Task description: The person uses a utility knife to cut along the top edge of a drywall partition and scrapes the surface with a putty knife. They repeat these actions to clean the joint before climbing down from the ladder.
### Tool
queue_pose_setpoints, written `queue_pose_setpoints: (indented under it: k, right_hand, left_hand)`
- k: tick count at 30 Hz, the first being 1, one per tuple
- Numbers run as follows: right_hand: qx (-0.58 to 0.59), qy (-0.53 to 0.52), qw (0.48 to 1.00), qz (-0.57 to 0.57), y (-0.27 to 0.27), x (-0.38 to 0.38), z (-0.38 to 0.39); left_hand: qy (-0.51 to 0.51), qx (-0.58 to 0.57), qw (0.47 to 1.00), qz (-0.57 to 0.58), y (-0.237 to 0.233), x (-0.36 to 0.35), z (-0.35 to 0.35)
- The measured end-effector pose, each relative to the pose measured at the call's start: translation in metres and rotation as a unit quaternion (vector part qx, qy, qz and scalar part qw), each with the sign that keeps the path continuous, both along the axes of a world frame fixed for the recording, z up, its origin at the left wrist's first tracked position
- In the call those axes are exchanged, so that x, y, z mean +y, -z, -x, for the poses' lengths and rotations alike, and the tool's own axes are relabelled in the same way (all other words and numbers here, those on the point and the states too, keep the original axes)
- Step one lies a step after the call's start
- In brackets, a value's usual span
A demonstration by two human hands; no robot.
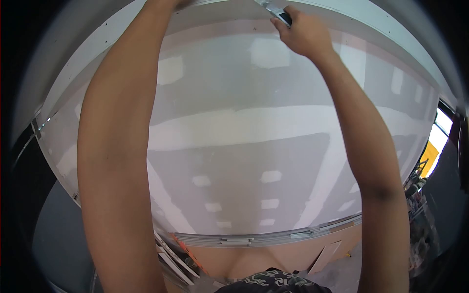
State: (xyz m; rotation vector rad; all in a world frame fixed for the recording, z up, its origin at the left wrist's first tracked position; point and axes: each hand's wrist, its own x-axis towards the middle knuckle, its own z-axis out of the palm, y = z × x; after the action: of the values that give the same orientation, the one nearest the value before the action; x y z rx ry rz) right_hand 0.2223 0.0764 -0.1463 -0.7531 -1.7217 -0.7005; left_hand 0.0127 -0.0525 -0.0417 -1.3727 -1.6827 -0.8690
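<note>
My right hand point(309, 33) is raised near the top of the view, closed around what looks like a utility knife point(274, 11) with a silver body and a dark grip. The knife points up and left, towards the pale ledge along the top of the wall. My left hand point(165, 3) reaches up to the same ledge and is mostly cut off by the upper edge; its fingers are blurred and hardly show. Behind both arms stands a grey plasterboard wall point(234, 93) with white filler bands and patches.
Grey metal strips point(244, 240) run along the foot of the plasterboard. Long pale offcuts point(173, 263) lean at the lower left, and a board piece point(325, 256) stands at the lower right. A bright opening point(442, 127) and clutter point(417, 210) are at far right.
</note>
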Motion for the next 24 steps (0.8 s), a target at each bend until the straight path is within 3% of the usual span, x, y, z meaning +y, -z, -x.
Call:
queue_pose_setpoints:
  k: [6, 8, 11, 13, 14, 16, 19, 20, 22, 24]
  right_hand:
    - [0.08, -0.017, 0.994, 0.073, 0.011, -0.024, 0.015]
    - [0.078, -0.004, 0.994, 0.077, 0.011, -0.026, 0.015]
    - [0.073, 0.021, 0.997, 0.012, 0.001, -0.009, 0.01]
    - [0.067, -0.078, 0.995, 0.014, -0.006, -0.001, 0.008]
    - [0.068, -0.078, 0.994, 0.015, -0.007, -0.001, 0.005]
    - [0.102, -0.256, 0.922, 0.272, -0.015, -0.006, -0.001]
    - [0.126, -0.281, 0.902, 0.305, -0.014, -0.015, -0.004]
    - [0.126, -0.281, 0.902, 0.303, -0.012, -0.012, -0.003]
    - [0.063, -0.1, 0.993, 0.026, -0.007, -0.012, 0.003]
    - [0.055, -0.077, 0.995, 0.022, 0.003, -0.02, 0.004]
  left_hand:
    - [-0.022, 0.057, 0.996, -0.064, 0.001, 0.001, 0.004]
    - [-0.001, -0.006, 1.0, -0.025, -0.001, -0.002, 0.001]
    - [0.0, 0.009, 1.0, -0.013, -0.002, -0.002, 0.002]
    - [0.003, 0.029, 0.999, -0.043, 0.006, -0.001, 0.006]
    - [0.008, 0.05, 0.996, -0.071, 0.01, -0.001, 0.006]
    - [-0.002, 0.022, 0.999, -0.043, 0.002, -0.001, 0.002]
    - [-0.014, 0.004, 0.999, -0.034, -0.002, 0.003, 0.002]
    - [-0.018, 0.014, 0.998, -0.053, -0.002, 0.003, 0.004]
    - [-0.023, 0.008, 0.999, -0.04, -0.004, -0.002, 0.004]
    - [-0.026, 0.005, 0.999, -0.024, -0.001, -0.007, -0.001]
